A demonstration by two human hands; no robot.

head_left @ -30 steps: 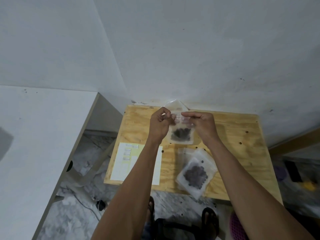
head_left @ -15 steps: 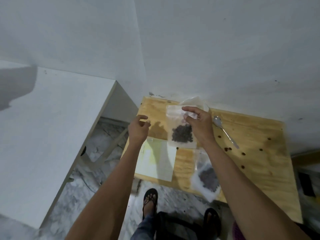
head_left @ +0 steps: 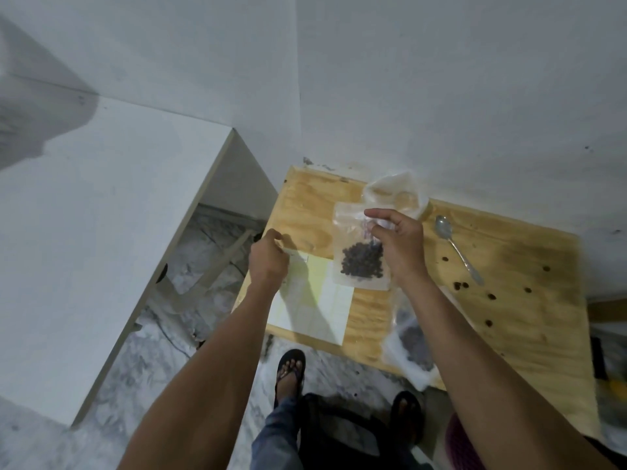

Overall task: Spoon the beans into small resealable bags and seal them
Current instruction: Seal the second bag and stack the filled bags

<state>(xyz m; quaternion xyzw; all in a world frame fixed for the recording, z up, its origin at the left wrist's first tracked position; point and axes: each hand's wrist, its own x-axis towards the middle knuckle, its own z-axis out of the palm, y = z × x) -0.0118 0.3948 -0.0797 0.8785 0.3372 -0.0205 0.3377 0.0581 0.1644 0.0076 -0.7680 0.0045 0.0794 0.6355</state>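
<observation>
Right hand (head_left: 398, 244) pinches the top edge of a small clear bag (head_left: 359, 247), thumb and forefinger closed on the strip, and the bag hangs above the desk (head_left: 529, 300) near its back edge with a clump of dark beans (head_left: 363, 262) settled at the bottom. Left hand (head_left: 268, 257) is off the bag, fingers curled over the top corner of a pale sheet of paper (head_left: 325, 300) at the desk's left edge; whether it actually grips the paper I cannot tell.

To seal well, the strip probably wants pressing along its full width from one corner across, with the beans kept low and clear of it.

Count: one bag in hand, one filled bag (head_left: 412, 347) lying at the front edge, partly behind the right forearm, one crumpled plastic bag (head_left: 397, 195) at the back edge, one spoon (head_left: 458, 252) to the right, and roughly eight loose beans (head_left: 461, 285) scattered beyond it.
</observation>
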